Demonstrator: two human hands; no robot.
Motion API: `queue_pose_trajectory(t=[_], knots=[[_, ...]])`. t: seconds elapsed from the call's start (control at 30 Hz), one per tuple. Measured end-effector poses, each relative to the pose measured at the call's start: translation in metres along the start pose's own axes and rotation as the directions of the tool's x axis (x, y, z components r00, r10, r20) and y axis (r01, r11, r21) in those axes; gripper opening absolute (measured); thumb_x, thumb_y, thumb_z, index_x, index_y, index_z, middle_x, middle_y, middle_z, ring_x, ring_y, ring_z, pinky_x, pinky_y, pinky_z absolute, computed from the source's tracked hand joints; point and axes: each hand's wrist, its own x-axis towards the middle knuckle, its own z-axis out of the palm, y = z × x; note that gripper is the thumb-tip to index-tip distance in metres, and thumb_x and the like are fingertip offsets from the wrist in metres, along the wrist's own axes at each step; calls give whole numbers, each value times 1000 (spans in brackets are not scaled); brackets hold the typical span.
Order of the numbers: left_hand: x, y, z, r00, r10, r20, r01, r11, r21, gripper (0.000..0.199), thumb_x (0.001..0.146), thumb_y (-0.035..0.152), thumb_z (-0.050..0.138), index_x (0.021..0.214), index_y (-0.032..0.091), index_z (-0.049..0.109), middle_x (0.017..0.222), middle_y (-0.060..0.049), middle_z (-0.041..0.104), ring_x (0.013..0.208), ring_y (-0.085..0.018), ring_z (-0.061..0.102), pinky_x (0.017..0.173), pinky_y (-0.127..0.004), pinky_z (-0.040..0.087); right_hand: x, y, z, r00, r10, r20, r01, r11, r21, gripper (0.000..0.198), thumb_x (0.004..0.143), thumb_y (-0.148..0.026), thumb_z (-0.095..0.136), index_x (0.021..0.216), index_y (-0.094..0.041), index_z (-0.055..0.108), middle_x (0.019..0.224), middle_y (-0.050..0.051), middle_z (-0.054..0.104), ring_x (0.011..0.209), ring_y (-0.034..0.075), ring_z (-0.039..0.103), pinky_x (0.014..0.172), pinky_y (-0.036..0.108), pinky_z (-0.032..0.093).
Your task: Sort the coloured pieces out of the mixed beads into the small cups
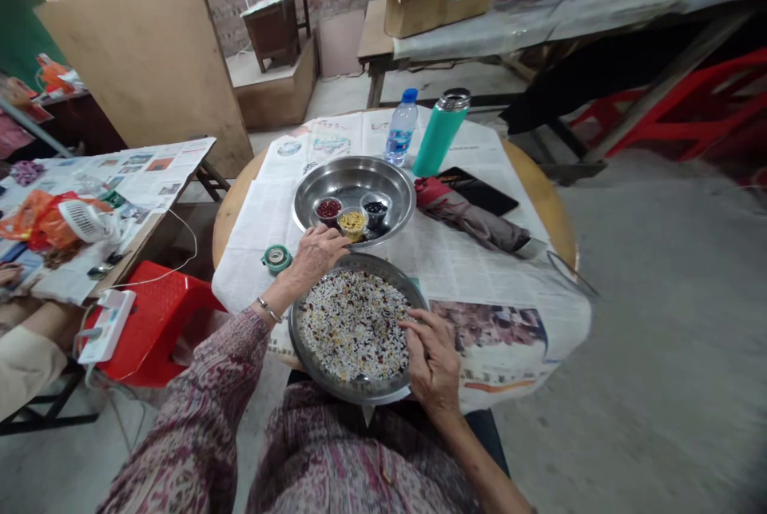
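Observation:
A steel basin near my body holds white rice-like grains mixed with red, yellow and dark ones. My right hand is over its right side, thumb and forefinger pinched together at the grains; whatever lies between them is too small to name. My left hand reaches to the near rim of a second steel basin, its fingers bent and close together, their tips partly hidden. Inside that basin stand three small clear cups: one with red beans, one with yellow kernels, one with black beans.
Newspaper covers the round table. Behind the basins stand a water bottle and a teal flask. A folded umbrella and a dark tablet-like object lie right; a green lid lies left. A red stool stands left.

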Motion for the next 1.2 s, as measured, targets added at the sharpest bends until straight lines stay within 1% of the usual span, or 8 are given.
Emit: queue_pose_trajectory(t=[0.2,0.37,0.47,0.6,0.8,0.93,1.07,1.2], knots=[[-2,0,0,999,24,-31,-23,999,36,20,98,34,60,112,22,70,106,-3,70,101,-22,56,91,-37,43,0,1,0,1000,12,-2,-12,1000,12,20,95,-15,51,99,-23,69,111,6,66,107,22,60,93,41,48],[-17,16,-5,983,20,-182,-23,1000,-14,24,97,30,62,118,17,64,118,-7,64,108,-22,54,96,-37,47,0,-1,1,1000,25,-16,-24,999,21,20,94,-15,52,97,-24,69,111,6,67,107,21,60,94,41,48],[-36,29,-3,976,21,-216,-35,997,-62,18,99,27,57,111,16,65,111,-8,63,106,-21,55,95,-37,49,1,-2,1,999,37,-23,-36,999,23,20,94,-15,52,97,-24,70,110,6,67,107,22,60,93,41,48],[-68,48,9,994,72,-85,-85,984,-159,15,101,24,53,98,17,66,96,-6,66,94,-19,58,91,-36,50,2,-3,0,999,41,-31,-41,999,19,20,94,-16,52,96,-24,70,109,5,68,106,22,61,93,42,48],[-103,76,20,995,28,96,-3,969,-248,12,100,23,56,102,19,67,97,-4,66,96,-18,59,95,-36,51,3,-4,-1,999,38,-29,-38,999,11,21,94,-17,51,96,-25,70,109,5,68,106,22,61,94,41,48],[-104,92,19,986,42,161,-7,976,-216,21,98,23,60,118,22,65,112,-5,64,106,-20,56,98,-37,51,3,-5,-1,998,37,-44,-37,999,18,21,94,-17,51,94,-25,71,107,5,67,103,22,61,93,41,48],[-95,98,19,959,89,268,-49,987,-154,17,100,20,54,110,21,68,111,-5,62,105,-20,57,94,-35,52,3,-4,0,998,45,-52,-43,999,32,21,93,-19,52,93,-25,72,106,5,68,102,22,61,93,42,48],[-87,86,24,963,-2,269,36,992,-122,26,98,7,46,108,17,68,105,-7,62,100,-19,58,90,-32,53,4,-4,0,997,64,-53,-62,997,38,22,92,-19,52,92,-25,72,106,5,68,102,22,62,94,43,47]])
